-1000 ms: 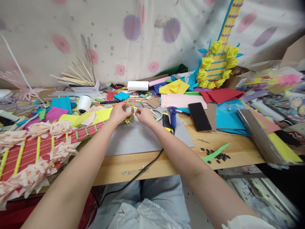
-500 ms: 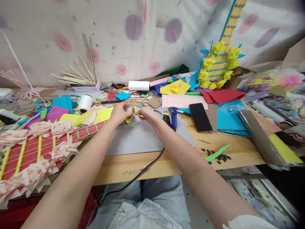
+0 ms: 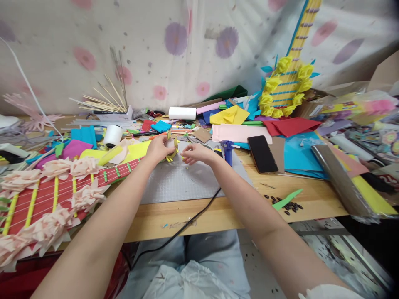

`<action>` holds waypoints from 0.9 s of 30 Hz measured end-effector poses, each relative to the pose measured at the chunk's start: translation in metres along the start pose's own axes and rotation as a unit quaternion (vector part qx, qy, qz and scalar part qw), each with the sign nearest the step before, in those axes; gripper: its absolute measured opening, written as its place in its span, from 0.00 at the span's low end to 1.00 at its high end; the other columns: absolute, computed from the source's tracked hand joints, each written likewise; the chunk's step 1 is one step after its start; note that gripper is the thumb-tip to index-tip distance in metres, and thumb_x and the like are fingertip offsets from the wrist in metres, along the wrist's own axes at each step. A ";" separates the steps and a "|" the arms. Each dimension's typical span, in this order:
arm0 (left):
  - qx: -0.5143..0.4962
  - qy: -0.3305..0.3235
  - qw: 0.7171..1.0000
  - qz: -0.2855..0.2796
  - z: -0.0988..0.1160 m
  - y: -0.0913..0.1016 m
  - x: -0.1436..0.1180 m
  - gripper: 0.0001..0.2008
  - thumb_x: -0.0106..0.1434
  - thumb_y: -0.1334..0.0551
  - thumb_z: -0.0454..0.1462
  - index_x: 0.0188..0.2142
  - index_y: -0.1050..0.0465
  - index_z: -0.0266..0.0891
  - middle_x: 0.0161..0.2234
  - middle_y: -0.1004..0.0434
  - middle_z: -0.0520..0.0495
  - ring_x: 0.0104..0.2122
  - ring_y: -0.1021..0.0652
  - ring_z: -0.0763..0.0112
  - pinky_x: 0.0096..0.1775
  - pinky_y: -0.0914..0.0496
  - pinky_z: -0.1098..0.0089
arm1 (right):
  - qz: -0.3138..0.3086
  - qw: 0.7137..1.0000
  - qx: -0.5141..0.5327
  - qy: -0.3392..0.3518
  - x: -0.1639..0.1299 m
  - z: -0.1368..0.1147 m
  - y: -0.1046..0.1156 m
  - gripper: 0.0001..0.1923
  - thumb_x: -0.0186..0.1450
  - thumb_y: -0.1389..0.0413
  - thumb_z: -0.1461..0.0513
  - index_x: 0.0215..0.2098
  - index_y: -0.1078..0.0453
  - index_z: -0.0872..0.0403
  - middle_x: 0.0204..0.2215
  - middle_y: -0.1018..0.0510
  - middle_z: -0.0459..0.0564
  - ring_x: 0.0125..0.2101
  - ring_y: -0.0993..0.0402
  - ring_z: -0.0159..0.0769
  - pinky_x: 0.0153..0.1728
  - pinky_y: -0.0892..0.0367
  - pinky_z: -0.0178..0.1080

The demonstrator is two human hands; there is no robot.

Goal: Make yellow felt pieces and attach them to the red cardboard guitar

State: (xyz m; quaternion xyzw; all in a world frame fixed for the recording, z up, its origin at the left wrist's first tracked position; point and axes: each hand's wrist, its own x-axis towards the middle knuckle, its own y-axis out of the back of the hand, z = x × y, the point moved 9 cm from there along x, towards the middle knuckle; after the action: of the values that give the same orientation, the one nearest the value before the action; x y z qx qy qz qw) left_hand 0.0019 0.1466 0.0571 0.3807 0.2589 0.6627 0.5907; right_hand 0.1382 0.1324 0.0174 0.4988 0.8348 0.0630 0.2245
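Left grip (image 3: 158, 148) closed around yellow headstock (image 3: 174, 150)

This looks like a craft workshop, or a craft corner: a wooden table (image 3: 221, 216) heaped with coloured paper (image 3: 230, 115), a cutting mat (image 3: 174, 187), a glue gun (image 3: 228, 151) and thin sticks (image 3: 102, 99). Two handmade guitars, a red guitar (image 3: 65, 191) and a yellow guitar (image 3: 285, 85), bear flowers. The blurred right edge seems to hold packaged supplies (image 3: 358, 106).

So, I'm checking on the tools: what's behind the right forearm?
Just past the right forearm, one end of a black-and-yellow tool shows, with a blue glue gun beside it. The rest of the tool is covered, so its full shape can't be seen.
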 end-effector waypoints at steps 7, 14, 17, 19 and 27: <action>0.003 0.009 1.000 -0.001 -0.003 0.000 0.000 0.23 0.45 0.38 0.43 0.42 0.30 0.38 0.42 0.25 0.45 0.40 0.25 0.65 0.42 0.33 0.69 | 0.017 0.999 -0.010 0.025 -0.001 0.000 0.000 0.05 0.54 0.45 0.70 0.23 0.36 0.58 0.18 0.28 0.45 0.19 0.31 0.26 0.22 0.32 0.30; 0.001 -0.003 1.000 0.001 -0.001 0.000 0.000 0.21 0.45 0.38 0.42 0.40 0.29 0.38 0.41 0.24 0.46 0.38 0.25 0.65 0.42 0.33 0.70 | 0.036 0.998 0.018 0.039 0.015 0.001 0.003 0.04 0.54 0.46 0.69 0.22 0.34 0.58 0.18 0.27 0.47 0.19 0.30 0.26 0.23 0.31 0.30; 0.007 0.001 1.000 0.000 0.000 -0.001 0.000 0.22 0.44 0.38 0.42 0.41 0.29 0.38 0.42 0.24 0.46 0.39 0.25 0.64 0.42 0.33 0.69 | 0.053 0.997 0.012 0.046 0.021 -0.004 0.005 0.04 0.54 0.47 0.69 0.22 0.33 0.58 0.18 0.27 0.47 0.19 0.31 0.26 0.24 0.31 0.30; 0.009 0.005 1.000 0.000 0.000 -0.001 -0.001 0.23 0.44 0.38 0.41 0.41 0.29 0.38 0.42 0.24 0.46 0.39 0.25 0.64 0.42 0.33 0.70 | 0.059 0.997 0.004 0.044 0.023 -0.008 0.004 0.05 0.54 0.47 0.69 0.22 0.33 0.58 0.18 0.27 0.47 0.19 0.31 0.26 0.24 0.31 0.30; 0.003 -0.011 1.000 -0.004 0.001 -0.001 -0.002 0.22 0.46 0.38 0.43 0.41 0.29 0.38 0.42 0.24 0.46 0.40 0.25 0.64 0.42 0.33 0.69 | 0.060 0.997 0.009 0.048 0.022 -0.012 0.005 0.04 0.54 0.47 0.68 0.22 0.33 0.58 0.18 0.27 0.47 0.20 0.32 0.26 0.24 0.32 0.30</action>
State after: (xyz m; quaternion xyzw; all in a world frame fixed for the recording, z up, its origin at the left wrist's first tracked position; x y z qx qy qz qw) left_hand 0.0035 0.1449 0.0571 0.3887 0.2556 0.6556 0.5948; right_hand 0.1284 0.1549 0.0225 0.5460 0.8138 0.0926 0.1760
